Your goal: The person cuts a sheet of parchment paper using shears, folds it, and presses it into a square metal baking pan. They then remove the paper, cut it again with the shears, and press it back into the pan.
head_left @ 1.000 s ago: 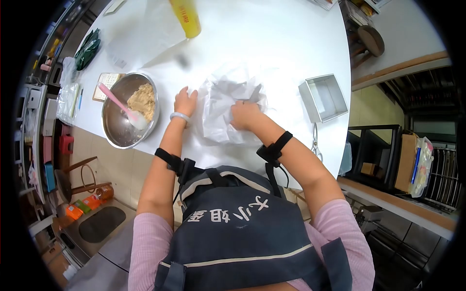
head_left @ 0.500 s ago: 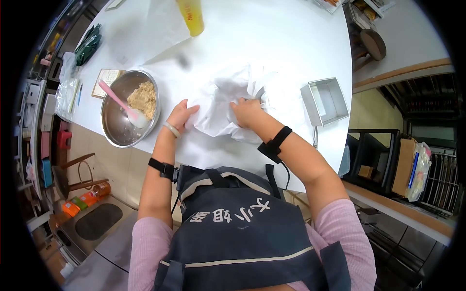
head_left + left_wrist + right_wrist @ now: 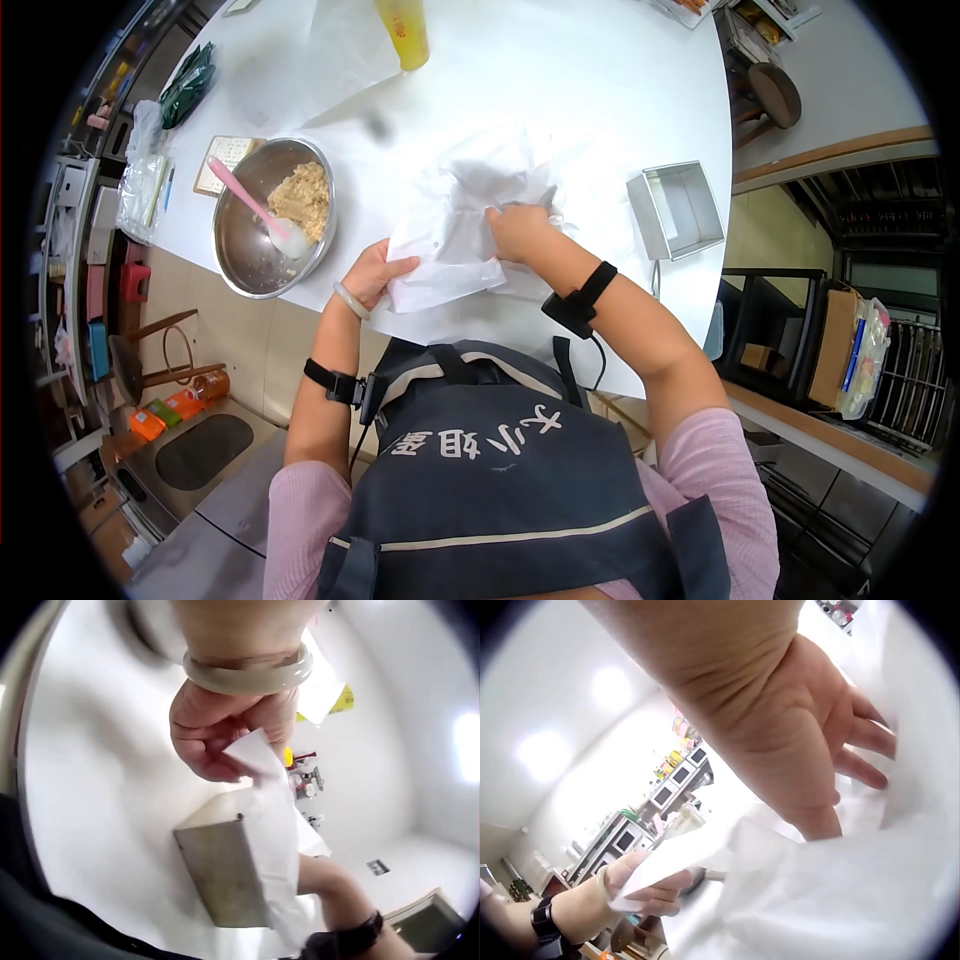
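Note:
A sheet of white paper (image 3: 440,240) is pushed down into a square metal tin, whose bare side wall (image 3: 221,874) shows in the left wrist view. My left hand (image 3: 376,274) pinches the paper's near left corner between thumb and curled fingers. Inside the paper-lined hollow is my right hand (image 3: 520,232), its fingers spread apart and touching the paper in the right wrist view. Most of the tin is covered by paper in the head view.
To the left stands a steel bowl (image 3: 235,262) holding pale dough (image 3: 300,200) and a pink-handled spatula (image 3: 240,190). A second square tin (image 3: 660,215) sits at the right. Beyond the paper is a yellow container (image 3: 405,35); a dark green bag (image 3: 187,85) lies far left.
My left hand has moved nearer to my body and taken hold of the paper's corner, drawing it toward the table's front edge. My right hand stays within the paper.

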{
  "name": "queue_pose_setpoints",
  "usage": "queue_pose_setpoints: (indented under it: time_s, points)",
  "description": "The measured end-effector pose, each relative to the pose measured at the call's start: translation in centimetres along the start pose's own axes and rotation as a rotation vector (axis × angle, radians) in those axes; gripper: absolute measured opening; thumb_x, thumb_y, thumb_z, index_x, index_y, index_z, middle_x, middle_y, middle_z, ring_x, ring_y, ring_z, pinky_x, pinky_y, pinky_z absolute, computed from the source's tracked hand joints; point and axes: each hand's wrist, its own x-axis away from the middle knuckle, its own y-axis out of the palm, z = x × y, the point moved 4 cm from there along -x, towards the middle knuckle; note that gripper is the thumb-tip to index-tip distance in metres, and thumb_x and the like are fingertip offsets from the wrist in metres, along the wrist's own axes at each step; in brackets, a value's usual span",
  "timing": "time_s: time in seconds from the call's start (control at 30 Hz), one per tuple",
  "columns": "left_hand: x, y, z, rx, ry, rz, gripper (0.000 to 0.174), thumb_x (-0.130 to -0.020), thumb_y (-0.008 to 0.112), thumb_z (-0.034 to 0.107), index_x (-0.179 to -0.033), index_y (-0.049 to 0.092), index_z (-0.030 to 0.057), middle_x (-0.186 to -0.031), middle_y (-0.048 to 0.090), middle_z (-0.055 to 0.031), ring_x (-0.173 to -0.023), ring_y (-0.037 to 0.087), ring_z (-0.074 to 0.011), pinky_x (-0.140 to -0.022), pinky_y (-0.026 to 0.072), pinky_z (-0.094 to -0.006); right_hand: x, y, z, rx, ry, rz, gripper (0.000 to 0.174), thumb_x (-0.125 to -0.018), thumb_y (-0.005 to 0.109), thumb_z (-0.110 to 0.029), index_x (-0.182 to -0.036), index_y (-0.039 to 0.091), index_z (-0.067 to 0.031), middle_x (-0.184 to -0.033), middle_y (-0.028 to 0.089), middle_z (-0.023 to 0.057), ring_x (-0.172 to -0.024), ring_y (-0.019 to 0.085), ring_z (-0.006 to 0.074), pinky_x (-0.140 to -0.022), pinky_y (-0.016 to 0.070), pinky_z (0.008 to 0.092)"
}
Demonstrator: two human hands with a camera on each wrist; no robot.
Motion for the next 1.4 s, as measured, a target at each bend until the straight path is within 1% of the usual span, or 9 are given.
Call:
queue_pose_setpoints:
  time_s: [0.3,0.47,0.57,0.67,0.9,1.1,1.17,1.3,1.4]
  points:
    - [2.5,1.3,1.9,-0.266,-0.072,0.142,0.048,-0.072,0.063,0.009,-0.116,0.047,-0.0039,-0.102,0.059,-0.0113,-0.084,0.058,-0.0154,-0.074,0.0478,-0.0271,1.2,-1.5,-0.7,0.201,-0.093,-0.300,0.066,-0.068,0.069,-0.038,-0.119,0.046,-0.0021,-0.101,0.063,0.0095,-0.093,0.060,0.0296,-0.077,0.0481,0.0490]
    - [2.3,3.3,2.3,-0.386,0.163,-0.089,0.049,-0.072,0.067,0.014,-0.112,0.047,-0.0034,-0.096,0.058,-0.0096,-0.079,0.058,-0.0141,-0.064,0.0500,-0.0259,1.9,-3.6,-3.3,0.124,-0.076,0.156,0.079,-0.062,0.075,-0.040,-0.122,0.041,-0.0026,-0.097,0.062,0.0132,-0.088,0.062,0.0270,-0.071,0.0506,0.0438]
    - [2.8,2.8,3.4,-0.740,-0.200,0.016,0.042,-0.080,0.064,0.021,-0.112,0.047,-0.0013,-0.102,0.057,-0.0083,-0.081,0.057,-0.0122,-0.061,0.0495,-0.0251,0.0,0.1,-2.8,0.031,-0.044,0.110,0.090,-0.065,0.072,-0.045,-0.131,0.030,-0.0012,-0.097,0.062,0.0150,-0.088,0.062,0.0282,-0.072,0.0509,0.0448]
    - [-0.6,0.5,2.5,0.174,-0.196,0.087,0.042,-0.088,0.053,0.033,-0.111,0.049,-0.0012,-0.094,0.061,-0.0092,-0.077,0.061,-0.0157,-0.060,0.0526,-0.0278,-0.3,0.3,-2.8,0.074,0.035,-0.174,0.094,-0.067,0.066,-0.052,-0.133,0.026,0.0019,-0.098,0.061,0.0152,-0.087,0.062,0.0295,-0.073,0.0509,0.0445]
    - [-4.7,3.3,2.9,0.604,-0.254,-0.084,0.044,-0.084,0.059,0.021,-0.120,0.046,-0.0005,-0.096,0.057,-0.0097,-0.087,0.059,-0.0190,-0.081,0.0487,-0.0301,-0.2,1.2,-1.6,0.133,-0.076,-0.195,0.073,-0.074,0.058,-0.053,-0.123,0.048,-0.0006,-0.112,0.056,0.0155,-0.088,0.061,0.0311,-0.065,0.0537,0.0441]
    - [-2.3,4.2,5.8,-0.431,0.602,0.206,0.061,-0.068,0.044,-0.013,-0.125,0.042,0.0066,-0.091,0.043,-0.0035,-0.053,0.041,-0.0047,-0.050,0.0378,-0.0162,0.0,1.0,-1.3,0.046,0.028,-0.176,0.061,-0.075,0.057,-0.051,-0.114,0.057,-0.0031,-0.124,0.046,0.0157,-0.087,0.061,0.0332,-0.061,0.0542,0.0471]
    - [-0.5,5.2,6.4,-0.689,0.767,0.402,0.063,-0.063,0.040,-0.015,-0.121,0.045,0.0064,-0.095,0.045,-0.0051,-0.064,0.044,-0.0079,-0.046,0.0353,-0.0160,0.1,0.5,-1.4,0.115,0.064,-0.247,0.092,-0.075,0.056,-0.052,-0.126,0.027,0.0185,-0.102,0.061,0.0183,-0.089,0.062,0.0300,-0.060,0.0532,0.0403]
    - [-5.4,-1.2,1.2,0.244,-0.026,0.463,0.041,-0.082,0.050,0.018,-0.121,0.045,0.0063,-0.103,0.050,-0.0103,-0.079,0.053,-0.0143,-0.063,0.0456,-0.0251,-1.1,3.0,-1.4,0.344,0.055,-0.183,0.089,-0.077,0.054,-0.051,-0.127,0.028,0.0160,-0.101,0.062,0.0169,-0.084,0.063,0.0310,-0.052,0.0536,0.0408]
    - [-7.4,0.2,3.6,-0.059,-0.119,0.407,0.047,-0.085,0.048,0.035,-0.120,0.047,0.0025,-0.114,0.052,-0.0160,-0.097,0.055,-0.0203,-0.077,0.0467,-0.0325,-0.8,2.2,-1.5,0.325,-0.026,-0.091,0.087,-0.076,0.054,-0.053,-0.131,0.028,0.0098,-0.098,0.063,0.0153,-0.078,0.064,0.0308,-0.054,0.0536,0.0423]
